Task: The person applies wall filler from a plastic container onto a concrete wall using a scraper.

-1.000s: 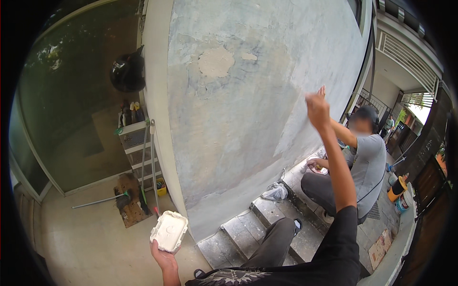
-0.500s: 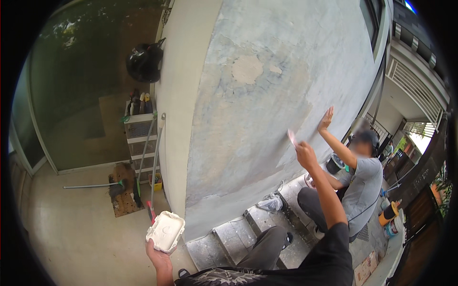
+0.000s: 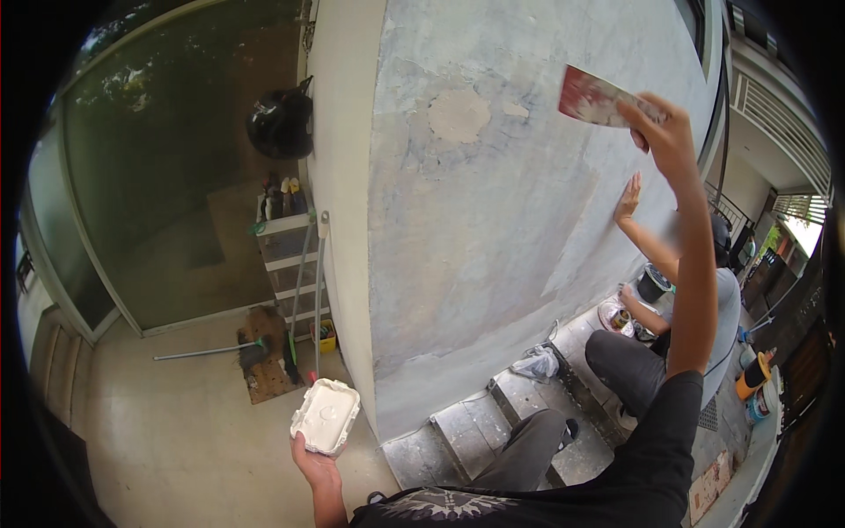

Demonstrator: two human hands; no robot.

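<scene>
My left hand (image 3: 315,465) grips a white tray (image 3: 326,412) of smooth, pale filler at the lower centre. My raised right hand (image 3: 660,130) is closed on a flat red scraper (image 3: 588,93) smeared with white, held before the upper right of a patchy plastered wall (image 3: 466,246). A round patch of filler (image 3: 459,116) shows higher on that wall, left of the scraper. Below my right hand, a co-worker's hand (image 3: 628,195) rests spread on the wall.
A crouching co-worker (image 3: 727,317) is beside my right arm. Tiled steps (image 3: 458,440) with a plastic bag (image 3: 533,363) run along the wall's base. At left stand a stepladder (image 3: 283,260), a broom (image 3: 207,351) and a black helmet (image 3: 275,123); buckets (image 3: 757,400) sit at far right.
Since half a second ago my right hand has risen with the scraper, higher and to the right. My left hand and tray have shifted slightly right in the view.
</scene>
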